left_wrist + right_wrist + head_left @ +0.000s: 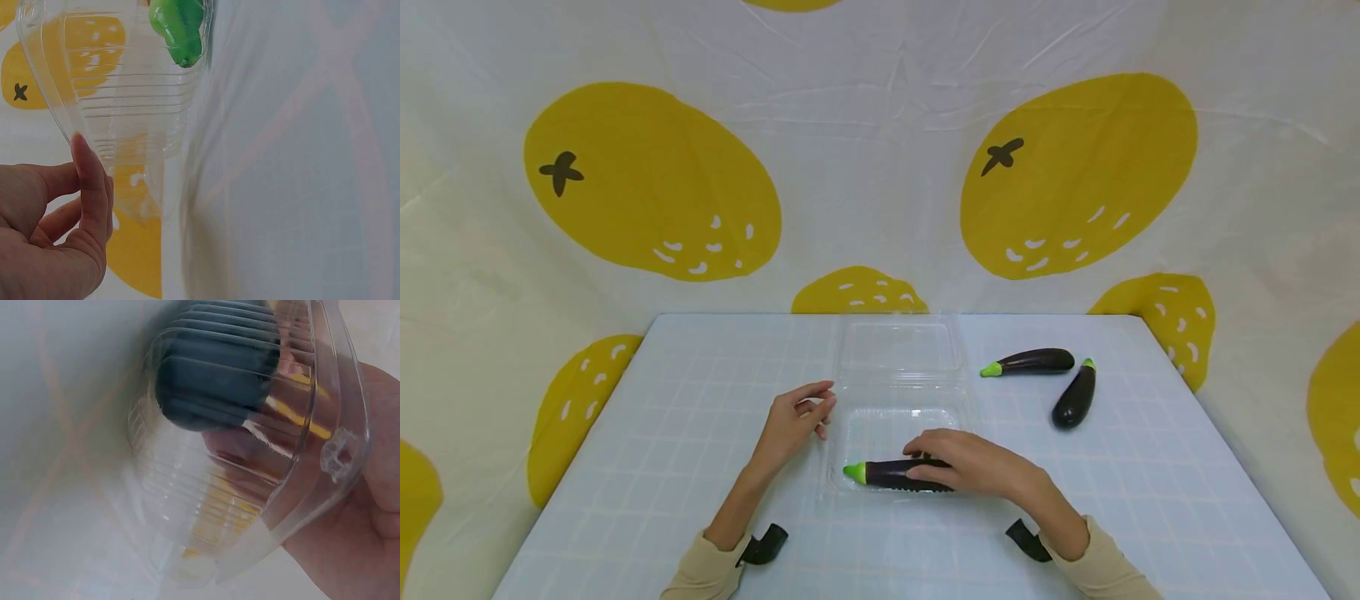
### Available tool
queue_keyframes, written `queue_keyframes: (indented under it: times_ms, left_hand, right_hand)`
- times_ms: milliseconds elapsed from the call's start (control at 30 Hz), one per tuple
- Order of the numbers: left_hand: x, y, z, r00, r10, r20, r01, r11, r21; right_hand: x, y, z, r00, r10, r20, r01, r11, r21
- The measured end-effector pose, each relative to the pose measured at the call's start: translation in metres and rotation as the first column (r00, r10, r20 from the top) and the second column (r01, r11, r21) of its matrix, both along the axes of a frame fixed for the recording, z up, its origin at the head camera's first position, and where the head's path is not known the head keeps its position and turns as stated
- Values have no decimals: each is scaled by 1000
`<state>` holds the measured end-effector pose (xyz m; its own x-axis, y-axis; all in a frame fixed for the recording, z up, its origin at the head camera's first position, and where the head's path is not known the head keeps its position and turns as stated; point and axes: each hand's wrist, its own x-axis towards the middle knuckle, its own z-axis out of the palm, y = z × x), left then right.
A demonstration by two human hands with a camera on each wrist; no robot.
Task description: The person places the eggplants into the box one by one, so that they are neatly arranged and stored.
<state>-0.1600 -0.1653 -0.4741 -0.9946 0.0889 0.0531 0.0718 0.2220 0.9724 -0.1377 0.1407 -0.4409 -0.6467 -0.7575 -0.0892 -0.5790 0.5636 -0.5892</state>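
Note:
A clear plastic clamshell box (pixel 898 421) stands unfolded in the middle of the table, its lid (pixel 898 346) laid back toward the wall. Inside the near side of its base lies a dark eggplant (pixel 891 474), green stem pointing left. My right hand (pixel 973 462) reaches over the rim and grips the eggplant's right part between thumb and fingers. Through the clear wall in the right wrist view, the eggplant's rounded end (pixel 212 375) shows. At the box's left side is my left hand (pixel 797 421), loosely bent, a fingertip (pixel 79 142) right at the rim.
Two more eggplants lie right of the box: one lengthwise (pixel 1037 362) near the back, another (pixel 1074 398) slanted just in front of it. A pale checked cloth (pixel 662 442) covers the table. Behind rises a white curtain (pixel 872 167) with yellow fruit prints.

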Motion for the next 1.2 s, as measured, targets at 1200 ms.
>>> queue_keyframes:
  times_ms: [1200]
  left_hand:
    - [1, 0, -1, 1000, 7, 18, -7, 1000, -17]
  right_hand:
    - [-26, 74, 13, 842, -249, -478, 210, 968, -135]
